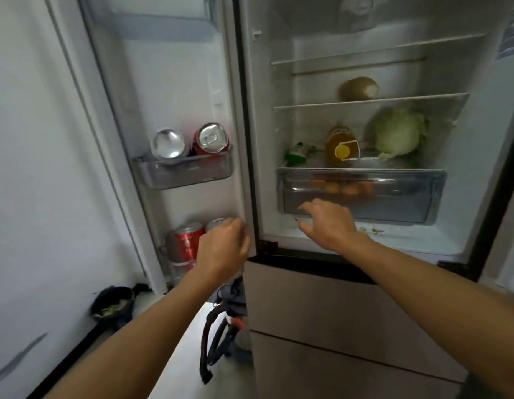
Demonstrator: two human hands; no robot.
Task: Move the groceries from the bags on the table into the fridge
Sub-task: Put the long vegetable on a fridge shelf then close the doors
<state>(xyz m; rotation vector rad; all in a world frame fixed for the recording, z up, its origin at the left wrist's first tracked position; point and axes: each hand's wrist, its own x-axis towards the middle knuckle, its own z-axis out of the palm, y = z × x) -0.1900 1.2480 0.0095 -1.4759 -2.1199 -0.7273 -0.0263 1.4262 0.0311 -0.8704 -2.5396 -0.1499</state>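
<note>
The fridge (365,47) stands open. My right hand (328,223) reaches to the lower front of the clear crisper drawer (408,197) with fingers spread and nothing in them. Orange round items (345,188) lie inside the drawer. Above it are a cabbage (400,133), a yellow-capped bottle (340,145), a green packet (296,152) and, one shelf up, a brown round item (358,89). My left hand (224,246) is curled at the door's inner edge, beside a red can (186,240) in the lower door bin. What its fingers hold is hidden.
Two cans (189,141) lean in the upper door bin (183,174). The closed lower fridge drawers (336,306) are below my arms. On the floor sit a black pan (114,300) by the wall and black straps (215,338) by the fridge.
</note>
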